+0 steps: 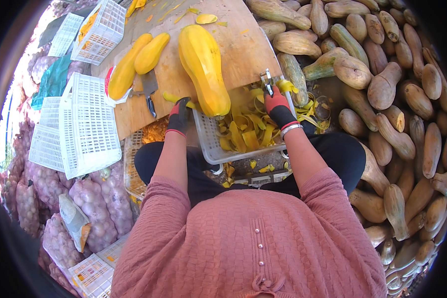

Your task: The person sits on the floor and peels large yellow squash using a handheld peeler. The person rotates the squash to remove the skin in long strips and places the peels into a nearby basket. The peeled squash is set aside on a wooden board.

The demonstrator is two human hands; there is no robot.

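My right hand [278, 106], in a red and black glove, grips a metal peeler [267, 80] over the right side of a white plastic crate [205, 143]. Curled squash peelings [247, 130] lie in that crate. My left hand [178, 115], gloved alike, is closed about a yellow-green strip of peel [171, 97] at the board's front edge. Between my hands a large peeled yellow squash [200, 63] rests on the wooden board [242, 48], its near end jutting over the crate. Neither hand touches it.
Two smaller peeled squashes [152, 53] [128, 69] and a cleaver [149, 89] lie on the board's left. White crates [89, 126] and net sacks of bulbs [93, 212] stand at left. Unpeeled squashes [352, 70] are heaped at right. Orange scraps [156, 132] fill a low basket.
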